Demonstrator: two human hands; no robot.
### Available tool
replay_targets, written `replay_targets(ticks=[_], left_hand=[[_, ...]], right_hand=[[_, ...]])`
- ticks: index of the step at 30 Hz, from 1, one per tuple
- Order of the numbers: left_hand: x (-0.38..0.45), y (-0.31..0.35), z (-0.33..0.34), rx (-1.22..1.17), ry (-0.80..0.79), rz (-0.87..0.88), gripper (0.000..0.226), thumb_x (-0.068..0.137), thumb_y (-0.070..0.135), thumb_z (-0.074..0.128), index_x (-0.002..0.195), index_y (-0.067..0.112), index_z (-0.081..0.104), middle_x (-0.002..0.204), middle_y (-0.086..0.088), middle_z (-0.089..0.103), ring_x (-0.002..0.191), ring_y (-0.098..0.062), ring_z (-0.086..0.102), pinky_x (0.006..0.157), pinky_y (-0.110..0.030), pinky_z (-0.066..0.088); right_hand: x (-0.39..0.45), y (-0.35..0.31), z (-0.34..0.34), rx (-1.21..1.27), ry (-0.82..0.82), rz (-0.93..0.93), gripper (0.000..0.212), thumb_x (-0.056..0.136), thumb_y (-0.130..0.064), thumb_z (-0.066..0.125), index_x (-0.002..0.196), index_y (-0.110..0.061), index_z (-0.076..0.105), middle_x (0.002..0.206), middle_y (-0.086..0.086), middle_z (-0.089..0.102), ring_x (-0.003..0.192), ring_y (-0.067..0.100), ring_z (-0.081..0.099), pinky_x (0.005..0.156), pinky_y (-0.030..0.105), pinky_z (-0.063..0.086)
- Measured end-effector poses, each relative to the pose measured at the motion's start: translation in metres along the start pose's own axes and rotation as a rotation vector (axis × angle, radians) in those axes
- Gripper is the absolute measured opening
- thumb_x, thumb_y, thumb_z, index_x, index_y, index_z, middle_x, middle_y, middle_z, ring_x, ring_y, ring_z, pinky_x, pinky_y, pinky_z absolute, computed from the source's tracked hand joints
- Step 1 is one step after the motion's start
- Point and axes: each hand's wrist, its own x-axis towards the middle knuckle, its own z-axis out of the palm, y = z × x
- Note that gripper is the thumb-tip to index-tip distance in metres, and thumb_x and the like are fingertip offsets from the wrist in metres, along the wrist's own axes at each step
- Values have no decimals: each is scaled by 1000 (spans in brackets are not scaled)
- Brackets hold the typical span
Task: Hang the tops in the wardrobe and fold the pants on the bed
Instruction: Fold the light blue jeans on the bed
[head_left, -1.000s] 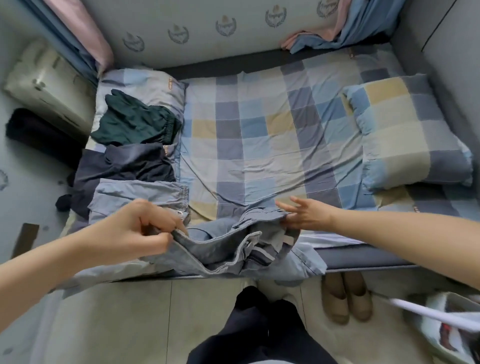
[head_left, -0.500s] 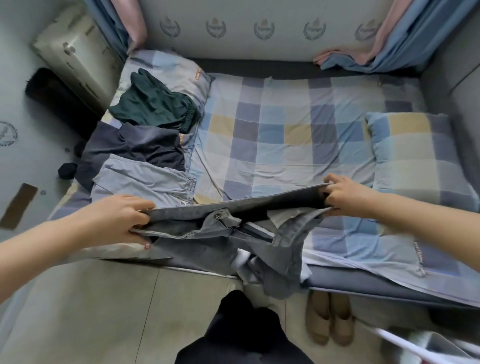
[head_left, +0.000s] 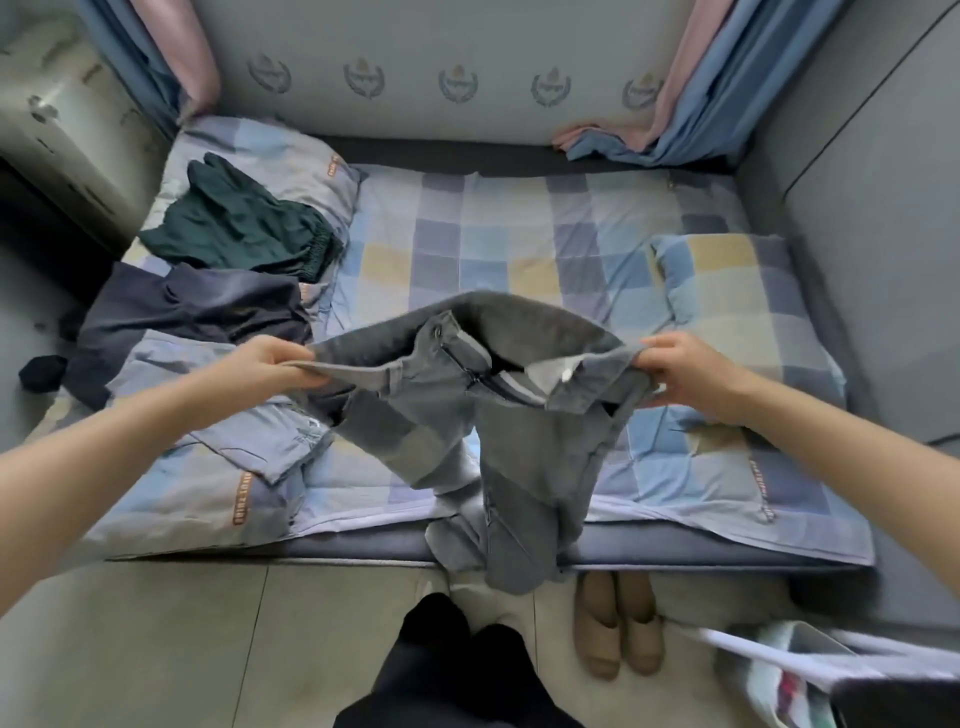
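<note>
The bed (head_left: 519, 249), spread with a soft checked cover of blue, grey and yellow squares, lies beyond and beneath both hands and serves as the folding surface. Grey jeans (head_left: 498, 415), of stiff, heavy denim with the fly open, are lifted above its near edge: the waistband is stretched flat between the hands so the legs hang straight, draping over the edge toward the floor, presumably to align them before folding. The left hand (head_left: 270, 364) pinches the waistband's left end; the right hand (head_left: 680, 371) grips its right end. Beyond the left hand lie other limp garments: pale blue-grey pants (head_left: 228, 431) just beneath the forearm, then a dark navy piece (head_left: 192, 317), then dark green pants (head_left: 234, 223) with a gathered elastic waist. A plump checked pillow (head_left: 737, 306) sits beyond the right hand.
</note>
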Motion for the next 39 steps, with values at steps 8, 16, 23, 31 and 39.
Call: replay_targets(ticks=[8,16,23,31,39], left_hand=[[-50,15,-49,-352,-162,-235,67,47,36,96,85,-9,64,88,-24,68,75,-30,69,65,-31,58],[27,60,-56,-247,527,15,29,74,27,84,88,23,59,69,-2,60,44,0,56,38,-15,41],[120,-7,-53,-145,445,18,7,83,17,76,85,17,69,64,8,69,54,2,60,49,-13,49],[191,-61,-67,104,58,-3,3,82,13,76,85,14,77,79,-8,74,68,-4,58,61,-16,45],[398,-21,-145,-26,219,53,39,79,37,74,109,14,73,83,-10,67,50,-1,51,45,-14,42]], right_hand=[[-45,-37,-49,93,-225,-6,19,81,-21,63,81,-7,76,86,14,73,74,20,70,59,26,57],[42,-103,-58,-371,336,-313,32,82,-38,72,89,-8,65,82,10,64,71,22,58,60,33,46],[125,-54,-44,-315,349,-193,40,86,-40,66,76,-2,56,71,11,53,67,20,49,60,32,37],[170,-2,-22,-257,15,60,27,81,-34,72,90,-8,71,87,15,72,71,11,63,60,24,49],[349,-75,-60,-370,512,-143,27,85,-17,69,105,-1,62,100,22,64,88,23,58,72,30,45]])
